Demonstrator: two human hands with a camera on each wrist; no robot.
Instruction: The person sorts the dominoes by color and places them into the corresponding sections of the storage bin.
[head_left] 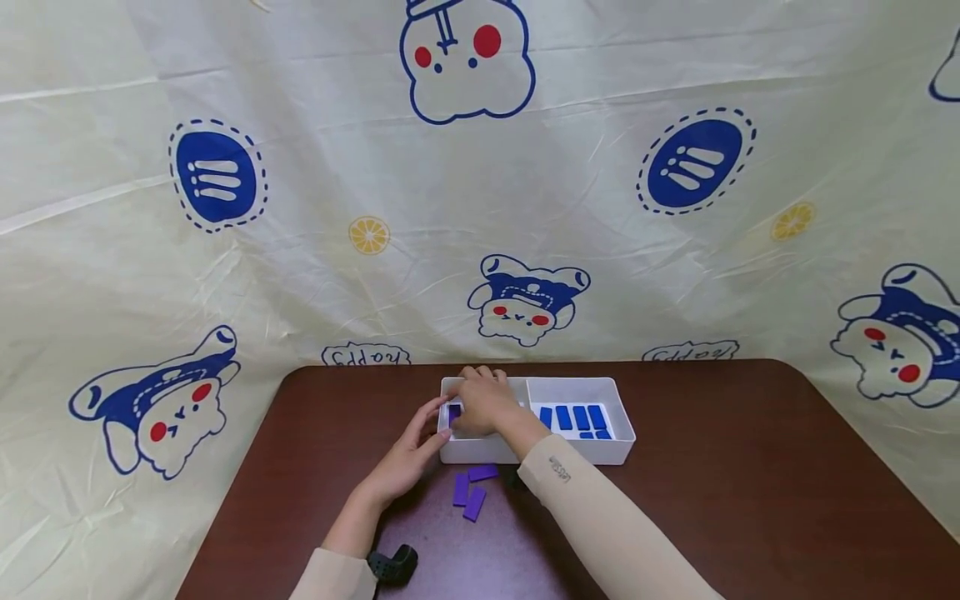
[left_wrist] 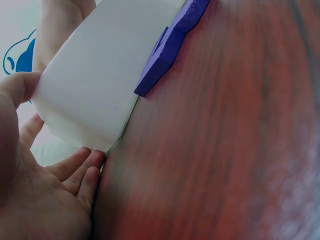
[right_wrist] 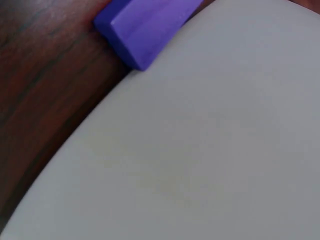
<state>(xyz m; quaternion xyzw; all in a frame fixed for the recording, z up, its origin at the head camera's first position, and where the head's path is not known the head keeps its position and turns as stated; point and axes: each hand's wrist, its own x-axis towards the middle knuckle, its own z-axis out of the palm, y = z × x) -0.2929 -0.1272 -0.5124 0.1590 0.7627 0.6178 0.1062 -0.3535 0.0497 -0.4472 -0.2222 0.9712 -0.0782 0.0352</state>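
Observation:
A white two-compartment box (head_left: 536, 452) stands on the table. My left hand (head_left: 408, 454) is at its left end; in the left wrist view the thumb and fairly straight fingers touch the wall and lower corner. Inside the left compartment is my right hand (head_left: 483, 404), reaching down; its fingertips are mostly hidden, so what they hold cannot be told. Next to its thumb a purple block (head_left: 454, 412) shows in that compartment. In front of the box several purple blocks (head_left: 474, 504) lie on the table, one (right_wrist: 150, 25) beside the box wall.
Several blue blocks (head_left: 564, 417) lie in the box's right compartment. The brown table (head_left: 712, 467) reaches back to a printed white cloth (head_left: 585, 183). A dark band (head_left: 393, 565) is at my left wrist.

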